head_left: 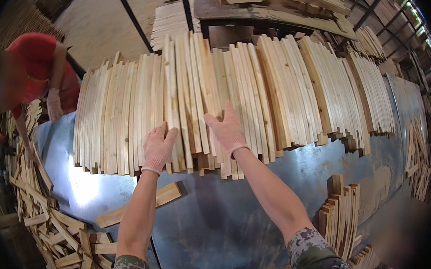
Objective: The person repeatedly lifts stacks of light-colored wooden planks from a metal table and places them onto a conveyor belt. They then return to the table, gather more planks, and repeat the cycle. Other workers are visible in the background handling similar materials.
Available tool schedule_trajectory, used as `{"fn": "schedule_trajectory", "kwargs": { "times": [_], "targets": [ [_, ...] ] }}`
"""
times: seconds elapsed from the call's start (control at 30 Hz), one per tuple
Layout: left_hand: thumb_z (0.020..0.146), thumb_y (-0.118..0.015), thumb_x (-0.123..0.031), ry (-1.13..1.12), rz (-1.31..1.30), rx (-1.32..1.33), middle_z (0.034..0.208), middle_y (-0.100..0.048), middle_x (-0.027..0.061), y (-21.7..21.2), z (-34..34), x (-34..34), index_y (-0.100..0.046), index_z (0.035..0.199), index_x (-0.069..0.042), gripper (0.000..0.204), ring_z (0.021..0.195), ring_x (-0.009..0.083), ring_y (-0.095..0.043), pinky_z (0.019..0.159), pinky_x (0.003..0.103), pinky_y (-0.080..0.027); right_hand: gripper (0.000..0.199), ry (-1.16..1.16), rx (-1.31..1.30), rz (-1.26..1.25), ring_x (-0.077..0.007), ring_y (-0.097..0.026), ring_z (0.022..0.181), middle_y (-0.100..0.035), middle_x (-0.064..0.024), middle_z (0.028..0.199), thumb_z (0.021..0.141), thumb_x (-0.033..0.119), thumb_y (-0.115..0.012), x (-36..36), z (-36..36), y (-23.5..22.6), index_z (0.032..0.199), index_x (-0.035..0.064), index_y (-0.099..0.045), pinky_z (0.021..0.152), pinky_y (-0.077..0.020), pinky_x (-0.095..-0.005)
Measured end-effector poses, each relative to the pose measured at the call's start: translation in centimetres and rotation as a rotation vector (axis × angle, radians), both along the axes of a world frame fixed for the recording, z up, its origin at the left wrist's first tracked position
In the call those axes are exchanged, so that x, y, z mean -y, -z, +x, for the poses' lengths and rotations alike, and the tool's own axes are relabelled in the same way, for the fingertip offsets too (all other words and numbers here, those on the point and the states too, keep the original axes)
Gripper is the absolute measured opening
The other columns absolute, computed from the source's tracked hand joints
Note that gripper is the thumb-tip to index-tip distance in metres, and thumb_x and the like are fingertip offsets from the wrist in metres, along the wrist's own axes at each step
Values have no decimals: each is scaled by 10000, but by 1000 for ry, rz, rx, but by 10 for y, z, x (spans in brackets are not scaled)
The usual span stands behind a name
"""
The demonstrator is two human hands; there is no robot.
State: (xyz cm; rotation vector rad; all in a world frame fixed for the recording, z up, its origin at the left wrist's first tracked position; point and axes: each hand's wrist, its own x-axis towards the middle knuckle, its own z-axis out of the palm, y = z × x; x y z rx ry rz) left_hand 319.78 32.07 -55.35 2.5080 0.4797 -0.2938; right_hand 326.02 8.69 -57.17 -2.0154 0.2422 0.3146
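A long row of pale wooden strips [140, 100] lies side by side across the metal table [209, 237], piled in layers with uneven near ends. My left hand [159, 148], in a pinkish knit glove, rests on the strips near their close ends, thumb apart from its slightly bent fingers. On the strips to its right lies my right hand [228, 131], gloved alike, fingers stretched forward and thumb spread inward. Between the hands, several strips sit higher and stick out farther at the far end. Neither hand shows a strip enclosed in its fingers.
One loose board [168, 194] lies beyond my left forearm. Jumbled offcuts [67, 260] heap at the lower left, near a co-worker in a red shirt [39, 57]. A smaller strip stack [341, 210] sits at right; a blurred person is at lower right. Behind stands a wooden bench [272, 17].
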Motion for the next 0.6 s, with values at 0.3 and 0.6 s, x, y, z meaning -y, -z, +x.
{"fn": "schedule_trajectory", "kwargs": {
  "times": [0.3,0.6],
  "targets": [
    [967,-720,-382,-78,-345,223,1227,-750,240,0,-75,65,-688,1299,42,539,1139,369,-712,1024,459,-520,683,-5,-3,-57,-480,-699,1031,-725,-297,1063,846,584,-743,13,-78,5,1122,-37,-668,922,-558,-533],
    [1009,-714,-251,-440,-1225,-10,1420,-583,136,4,-288,104,-413,1546,-35,651,1231,273,-646,1050,432,-560,979,-76,-441,-52,-405,-619,1297,-632,-279,1393,906,688,-575,80,-292,-39,1631,45,-430,1121,-483,-469]
  ]
}}
